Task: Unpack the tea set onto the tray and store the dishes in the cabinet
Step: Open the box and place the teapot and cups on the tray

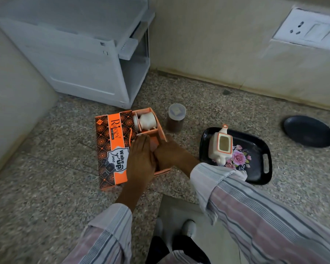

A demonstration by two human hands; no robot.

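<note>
An orange tea set box lies open on the speckled counter, its printed lid folded to the left. A cream cup and a saucer sit in its far compartment. My left hand lies flat with straight fingers over the box's near compartment. My right hand reaches into that same compartment, and its fingers are hidden inside. To the right, a black floral tray carries a cream teapot without a lid.
A white plastic cabinet stands at the back left. A lidded jar of brown powder sits just behind the box. A black plate lies at the far right. A wall socket is mounted above it.
</note>
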